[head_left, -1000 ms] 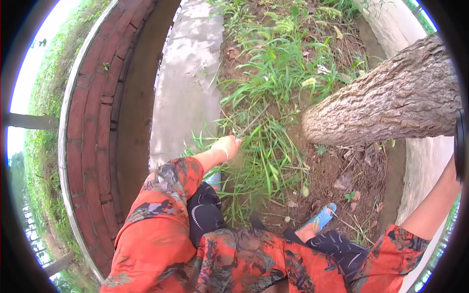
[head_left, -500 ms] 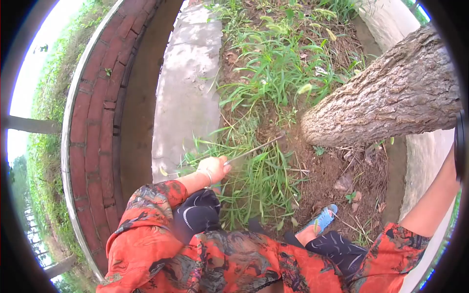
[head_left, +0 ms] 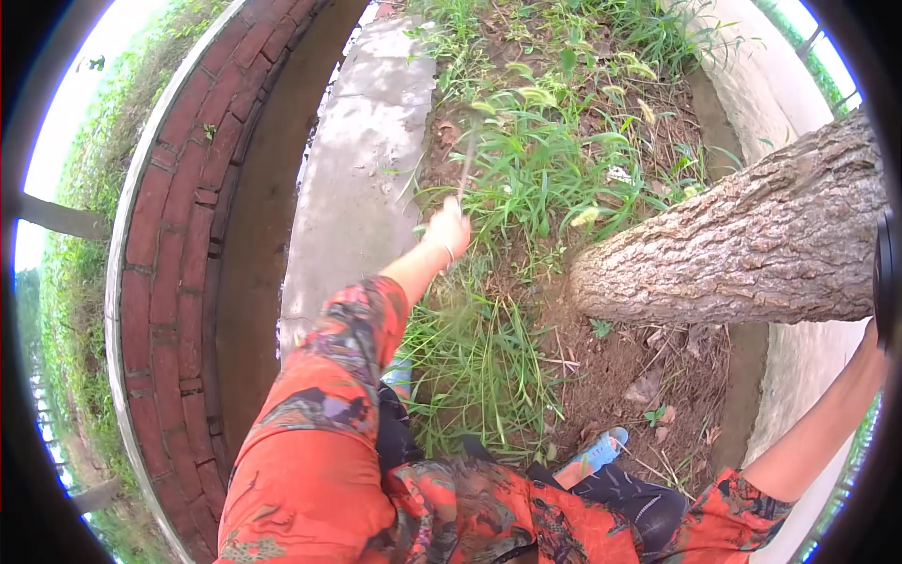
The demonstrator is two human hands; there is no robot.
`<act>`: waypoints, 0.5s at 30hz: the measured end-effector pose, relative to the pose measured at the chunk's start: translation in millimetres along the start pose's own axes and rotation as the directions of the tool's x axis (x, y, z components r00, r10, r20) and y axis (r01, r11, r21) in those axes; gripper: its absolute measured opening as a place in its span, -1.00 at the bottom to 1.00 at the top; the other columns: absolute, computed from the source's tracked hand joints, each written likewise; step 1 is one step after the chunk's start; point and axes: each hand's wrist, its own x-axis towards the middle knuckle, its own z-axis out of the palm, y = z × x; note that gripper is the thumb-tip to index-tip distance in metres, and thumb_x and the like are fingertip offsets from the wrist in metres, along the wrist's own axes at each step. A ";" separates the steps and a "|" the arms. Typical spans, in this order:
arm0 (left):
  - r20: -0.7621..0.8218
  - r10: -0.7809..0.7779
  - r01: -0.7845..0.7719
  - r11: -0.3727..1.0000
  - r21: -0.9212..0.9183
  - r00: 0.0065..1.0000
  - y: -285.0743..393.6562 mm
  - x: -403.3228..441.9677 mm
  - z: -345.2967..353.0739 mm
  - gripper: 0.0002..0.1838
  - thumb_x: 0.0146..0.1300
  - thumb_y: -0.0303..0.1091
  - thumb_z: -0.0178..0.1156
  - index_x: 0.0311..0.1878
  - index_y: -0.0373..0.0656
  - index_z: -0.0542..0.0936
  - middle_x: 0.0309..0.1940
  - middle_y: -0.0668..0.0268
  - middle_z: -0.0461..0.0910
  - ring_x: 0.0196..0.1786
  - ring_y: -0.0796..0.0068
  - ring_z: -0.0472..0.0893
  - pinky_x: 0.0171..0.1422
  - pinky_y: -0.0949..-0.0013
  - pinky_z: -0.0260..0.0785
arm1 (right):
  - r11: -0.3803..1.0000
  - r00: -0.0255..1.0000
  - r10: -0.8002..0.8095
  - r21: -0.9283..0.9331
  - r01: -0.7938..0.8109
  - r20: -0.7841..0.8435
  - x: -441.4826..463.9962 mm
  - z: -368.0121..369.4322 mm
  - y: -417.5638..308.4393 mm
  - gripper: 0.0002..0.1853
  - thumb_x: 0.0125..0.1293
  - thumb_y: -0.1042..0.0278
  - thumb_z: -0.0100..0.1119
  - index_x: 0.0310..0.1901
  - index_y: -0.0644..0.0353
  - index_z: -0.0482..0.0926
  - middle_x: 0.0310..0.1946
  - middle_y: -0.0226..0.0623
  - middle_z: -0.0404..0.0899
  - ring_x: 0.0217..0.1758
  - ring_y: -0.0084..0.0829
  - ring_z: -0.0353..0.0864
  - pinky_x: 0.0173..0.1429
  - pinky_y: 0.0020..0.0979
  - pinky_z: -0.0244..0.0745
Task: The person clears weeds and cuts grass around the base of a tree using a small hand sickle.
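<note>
My left hand (head_left: 447, 228) is closed round one end of a thin rod (head_left: 467, 167), perhaps a stick or slim tool, which points up and away over the grass. The hand is over the edge where the concrete strip meets the soil, beside a green clump of grass (head_left: 540, 174). Nearer my feet, long loose-looking blades (head_left: 479, 367) lie in a heap. My right forearm reaches to the right edge of the view by the tree trunk (head_left: 733, 230); the right hand itself is not visible.
A concrete strip (head_left: 352, 160) runs along the left, with a brown channel (head_left: 258, 244) and a curved red brick wall (head_left: 174, 273) beyond it. A pale kerb (head_left: 813, 385) borders the right. My foot in a blue sandal (head_left: 598, 453) rests on the soil.
My left hand first drew back toward my body with the rod, then moved forward, up the view. The rod has swung from pointing right to pointing away. The view has shifted slightly.
</note>
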 end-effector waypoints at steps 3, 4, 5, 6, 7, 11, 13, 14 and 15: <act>0.287 -0.142 0.090 0.978 0.187 0.947 -53.2 -49.7 44.5 -0.74 0.09 -0.35 0.02 -0.14 -0.21 0.37 -0.24 -0.08 0.54 -0.13 -0.11 0.52 -0.05 0.09 0.37 | 0.998 0.998 -0.052 -0.018 0.052 0.018 0.3 1.7 0.8 -0.05 0.15 -0.34 -0.07 0.32 0.29 -0.05 0.35 -0.05 -0.05 0.37 -0.10 0.00 0.43 -0.16 -0.06; 0.308 -0.157 0.106 0.979 0.177 0.938 -49.5 -60.6 35.7 -0.74 0.09 -0.33 0.03 -0.16 -0.22 0.38 -0.25 -0.08 0.54 -0.14 -0.10 0.52 -0.06 0.09 0.37 | 0.998 0.998 -0.058 -0.016 0.059 0.016 2.3 -0.2 2.2 -0.05 0.15 -0.34 -0.07 0.32 0.29 -0.05 0.35 -0.05 -0.05 0.37 -0.10 0.00 0.43 -0.16 -0.06; 0.334 -0.172 0.121 0.978 0.169 0.927 -43.7 -68.9 24.0 -0.74 0.09 -0.31 0.04 -0.17 -0.22 0.40 -0.27 -0.08 0.54 -0.15 -0.09 0.52 -0.07 0.09 0.37 | 0.998 0.996 -0.066 -0.001 0.066 0.057 3.2 -3.5 3.7 -0.08 0.17 -0.32 -0.09 0.32 0.30 -0.05 0.34 -0.02 -0.04 0.37 -0.09 0.00 0.42 -0.15 -0.04; 0.334 -0.175 0.124 0.978 0.169 0.926 -44.9 -69.2 15.1 -0.74 0.09 -0.31 0.04 -0.17 -0.22 0.40 -0.27 -0.08 0.54 -0.15 -0.09 0.52 -0.07 0.09 0.37 | 0.997 0.992 -0.071 0.018 0.070 0.100 3.1 -4.6 4.1 -0.10 0.20 -0.30 -0.11 0.32 0.31 -0.05 0.33 0.00 -0.04 0.37 -0.09 0.00 0.42 -0.15 -0.03; 0.346 -0.194 0.156 0.979 0.133 0.918 -47.9 -66.4 4.6 -0.74 0.09 -0.30 0.04 -0.16 -0.20 0.41 -0.25 -0.08 0.54 -0.11 -0.06 0.51 -0.03 0.09 0.34 | 0.997 0.993 -0.069 0.024 0.066 0.101 0.9 -1.2 1.7 -0.10 0.20 -0.30 -0.11 0.32 0.31 -0.05 0.33 0.00 -0.04 0.37 -0.09 0.00 0.42 -0.15 -0.03; 0.081 -0.099 0.102 0.994 -0.030 0.992 -25.1 -41.9 -20.5 -0.75 0.09 -0.26 0.04 -0.22 -0.22 0.45 -0.27 -0.08 0.53 -0.11 -0.04 0.52 -0.02 0.11 0.34 | 0.987 0.987 0.122 0.117 -0.109 -0.110 -28.6 -15.2 6.7 -0.13 0.24 -0.26 -0.17 0.30 0.38 -0.05 0.32 0.08 -0.05 0.36 -0.06 0.02 0.40 -0.14 0.02; -0.161 -0.018 -0.012 0.983 -0.181 0.987 -7.0 -17.1 -25.3 -0.74 0.09 -0.25 0.04 -0.25 -0.25 0.44 -0.31 -0.06 0.54 -0.15 -0.04 0.53 -0.07 0.11 0.36 | 0.958 0.940 0.250 0.202 -0.205 -0.233 -32.8 -8.1 8.8 -0.13 0.25 -0.26 -0.18 0.29 0.40 -0.05 0.31 0.09 -0.06 0.35 -0.06 0.03 0.39 -0.14 0.04; -0.136 -0.078 0.040 0.964 -0.263 0.988 -5.1 3.5 -18.6 -0.74 0.09 -0.26 0.05 -0.26 -0.26 0.44 -0.31 -0.06 0.54 -0.17 -0.04 0.53 -0.09 0.11 0.37 | 0.997 0.988 0.076 -0.004 -0.077 -0.133 -29.0 15.5 1.0 -0.12 0.24 -0.27 -0.18 0.29 0.41 -0.06 0.32 0.09 -0.06 0.35 -0.06 0.03 0.39 -0.13 0.05; -0.105 -0.133 0.090 0.936 -0.340 0.986 -3.8 21.0 -8.2 -0.74 0.08 -0.26 0.06 -0.26 -0.26 0.43 -0.32 -0.05 0.55 -0.18 -0.04 0.54 -0.11 0.11 0.38 | 0.978 0.997 -0.081 -0.195 0.079 0.000 -27.5 28.9 -2.8 -0.11 0.24 -0.28 -0.19 0.29 0.41 -0.06 0.32 0.09 -0.07 0.35 -0.06 0.04 0.38 -0.13 0.06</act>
